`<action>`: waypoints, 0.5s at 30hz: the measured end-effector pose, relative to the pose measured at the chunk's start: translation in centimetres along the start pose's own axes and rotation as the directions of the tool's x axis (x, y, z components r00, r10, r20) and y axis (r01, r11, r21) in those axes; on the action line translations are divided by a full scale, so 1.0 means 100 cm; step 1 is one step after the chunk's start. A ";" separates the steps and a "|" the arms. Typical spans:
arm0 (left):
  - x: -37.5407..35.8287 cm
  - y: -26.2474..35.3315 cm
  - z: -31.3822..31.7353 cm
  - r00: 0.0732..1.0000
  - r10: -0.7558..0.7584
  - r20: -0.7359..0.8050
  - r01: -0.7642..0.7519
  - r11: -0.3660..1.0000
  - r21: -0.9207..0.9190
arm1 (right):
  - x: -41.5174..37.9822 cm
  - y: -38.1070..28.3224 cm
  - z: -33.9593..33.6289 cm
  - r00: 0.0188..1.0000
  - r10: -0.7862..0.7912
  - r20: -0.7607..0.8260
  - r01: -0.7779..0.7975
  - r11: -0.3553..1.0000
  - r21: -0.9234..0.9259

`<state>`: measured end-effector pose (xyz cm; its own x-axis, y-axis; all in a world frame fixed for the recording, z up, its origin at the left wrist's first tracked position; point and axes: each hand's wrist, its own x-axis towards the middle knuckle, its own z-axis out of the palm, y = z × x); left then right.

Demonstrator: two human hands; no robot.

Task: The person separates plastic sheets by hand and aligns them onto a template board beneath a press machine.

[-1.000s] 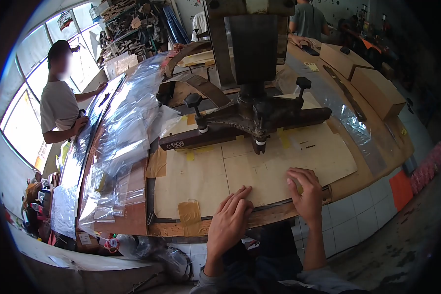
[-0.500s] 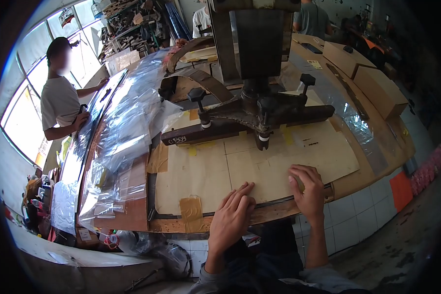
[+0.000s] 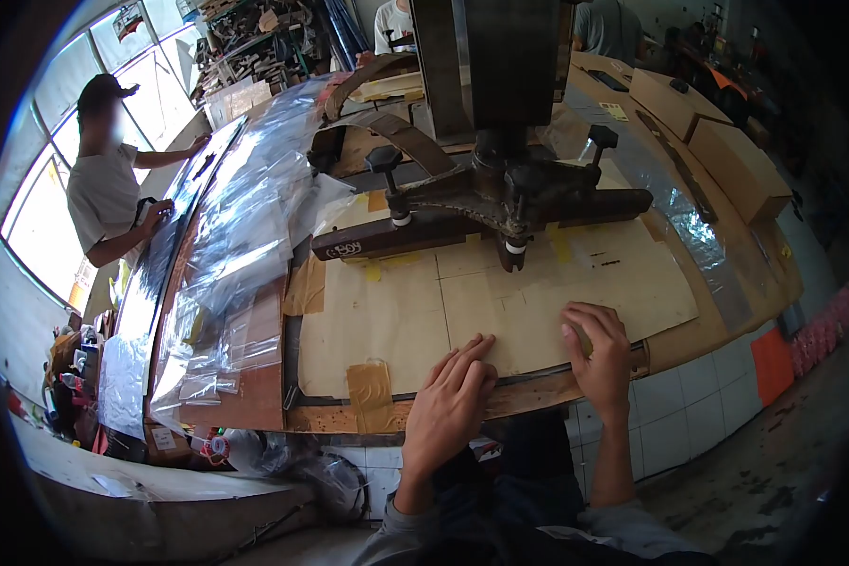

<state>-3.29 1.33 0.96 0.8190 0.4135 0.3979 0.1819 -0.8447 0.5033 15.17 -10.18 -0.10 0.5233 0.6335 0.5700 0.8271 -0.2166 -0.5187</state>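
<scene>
My left hand (image 3: 451,404) lies flat, fingers together, on the near edge of a taped cardboard sheet (image 3: 387,321) that covers the workbench. My right hand (image 3: 599,351) rests a little to the right on the same sheet, fingers curled with their tips pressing down. Neither hand holds anything. Beyond them a dark metal press head (image 3: 481,212) with two black knobs hangs over the cardboard from a thick column (image 3: 495,66). A strip of brown tape (image 3: 370,394) sits left of my left hand.
Clear plastic sheeting (image 3: 245,226) drapes over the left of the bench. A person in a white shirt (image 3: 104,189) stands at the far left by the windows. Cardboard boxes (image 3: 736,165) lie at the right. Other people stand at the back. Tiled bench front and floor lie below right.
The view has shifted slightly, so the bench and press sit a bit higher and nearer. Both hands stay on the cardboard in nearly the same places.
</scene>
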 end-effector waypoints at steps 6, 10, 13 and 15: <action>0.001 0.001 0.001 1.000 -0.004 -0.024 0.004 1.000 -0.002 | -0.001 0.001 0.001 1.000 -0.002 0.000 0.002 1.000 -0.015; 0.001 0.002 0.000 1.000 -0.005 -0.024 0.006 1.000 0.005 | -0.001 0.002 0.001 1.000 -0.003 0.003 0.003 1.000 -0.017; 0.001 0.001 0.001 1.000 -0.004 -0.021 0.005 1.000 0.008 | -0.001 0.001 0.001 1.000 -0.003 0.005 0.003 1.000 -0.019; 0.001 0.001 0.001 1.000 -0.003 -0.021 0.004 1.000 0.011 | -0.001 0.001 0.001 1.000 -0.002 0.004 0.002 1.000 -0.019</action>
<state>-3.15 1.22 0.96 0.8069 0.4232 0.4120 0.1911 -0.8471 0.4959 15.17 -10.22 -0.23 0.5207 0.6366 0.5688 0.8321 -0.2295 -0.5049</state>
